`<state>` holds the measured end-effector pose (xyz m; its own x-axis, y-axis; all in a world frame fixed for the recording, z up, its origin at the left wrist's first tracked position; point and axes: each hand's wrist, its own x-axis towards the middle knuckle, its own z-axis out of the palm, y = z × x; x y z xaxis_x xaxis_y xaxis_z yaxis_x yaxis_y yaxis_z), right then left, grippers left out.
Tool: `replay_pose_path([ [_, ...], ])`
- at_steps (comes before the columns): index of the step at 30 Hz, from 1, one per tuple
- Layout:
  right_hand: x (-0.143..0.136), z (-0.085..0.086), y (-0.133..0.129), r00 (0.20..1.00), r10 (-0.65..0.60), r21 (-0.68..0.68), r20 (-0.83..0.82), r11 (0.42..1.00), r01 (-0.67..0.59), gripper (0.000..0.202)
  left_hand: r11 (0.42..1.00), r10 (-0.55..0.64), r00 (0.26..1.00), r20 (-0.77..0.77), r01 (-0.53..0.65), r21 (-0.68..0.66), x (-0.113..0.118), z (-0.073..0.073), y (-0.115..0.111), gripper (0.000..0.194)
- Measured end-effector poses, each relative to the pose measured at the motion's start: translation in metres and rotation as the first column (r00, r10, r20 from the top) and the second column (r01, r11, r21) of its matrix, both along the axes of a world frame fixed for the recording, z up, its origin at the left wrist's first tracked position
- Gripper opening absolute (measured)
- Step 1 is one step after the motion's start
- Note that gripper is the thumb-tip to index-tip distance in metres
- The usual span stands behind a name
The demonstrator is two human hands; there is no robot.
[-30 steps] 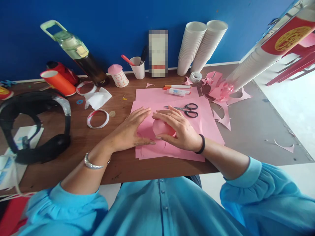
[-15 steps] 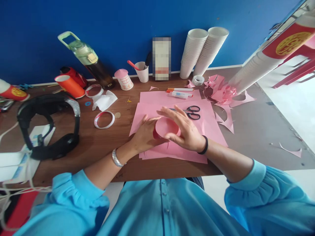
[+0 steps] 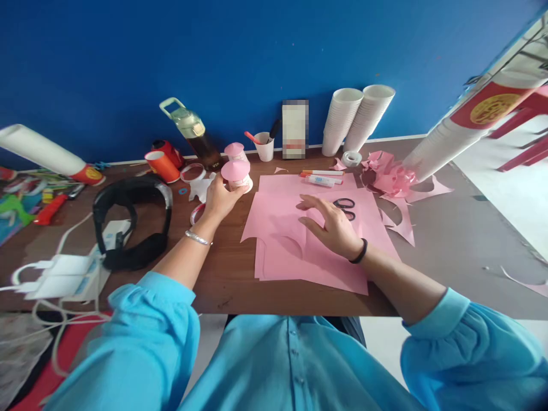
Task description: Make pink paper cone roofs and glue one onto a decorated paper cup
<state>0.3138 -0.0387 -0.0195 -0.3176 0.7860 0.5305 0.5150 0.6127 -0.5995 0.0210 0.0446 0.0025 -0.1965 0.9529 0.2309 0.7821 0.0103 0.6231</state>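
My left hand point(image 3: 225, 198) is closed around a white paper cup topped with a pink paper cone point(image 3: 236, 170), in front of a second cup with a pink cone top point(image 3: 234, 151). Its fingers and thumb wrap the cup's sides; the base seems to be at the table. My right hand point(image 3: 329, 224) hovers or rests over the pink paper sheets point(image 3: 278, 217), fingers stretched out and holding nothing. Just beyond it lie black-handled scissors point(image 3: 346, 209), their blades hidden by the hand. Several markers point(image 3: 321, 180) lie at the far edge of the sheets.
Along the wall stand a bottle point(image 3: 194, 131), a cup with pens point(image 3: 264, 147) and stacked paper cups point(image 3: 342, 120). A tape roll point(image 3: 351, 158) and pink scraps point(image 3: 391, 171) lie right. At left are a black headset-like band point(image 3: 100, 222), an orange cup point(image 3: 162, 165) and white cables point(image 3: 55, 311).
My left hand has carried the pink-topped cup from above the sheets to the left, beside the other one. My right hand has let go of it and stays over the paper. The view has shifted.
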Motion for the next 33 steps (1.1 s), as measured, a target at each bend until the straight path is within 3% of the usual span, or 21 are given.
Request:
replay_pose_path([
  [2,-0.001,-0.003,0.000,1.000,0.009,-0.025,0.025,1.000,-0.009,0.038,0.997,0.071,0.997,-0.026,-0.072,-0.036,-0.005,-0.007,0.011,0.064],
  [7,-0.001,-0.005,0.001,0.998,0.022,-0.078,0.061,0.997,-0.017,0.034,0.996,0.044,0.998,-0.044,-0.048,-0.080,-0.001,-0.018,0.023,0.062],
  [20,0.000,-0.014,0.006,0.981,0.092,-0.104,0.172,0.992,-0.075,0.028,1.000,-0.029,0.993,-0.111,0.029,-0.002,0.010,-0.028,0.056,0.048],
  [33,-0.002,-0.017,0.007,0.960,0.134,-0.043,0.245,0.991,-0.127,0.025,0.998,0.047,0.990,-0.134,-0.043,0.038,0.019,-0.031,0.073,0.045],
])
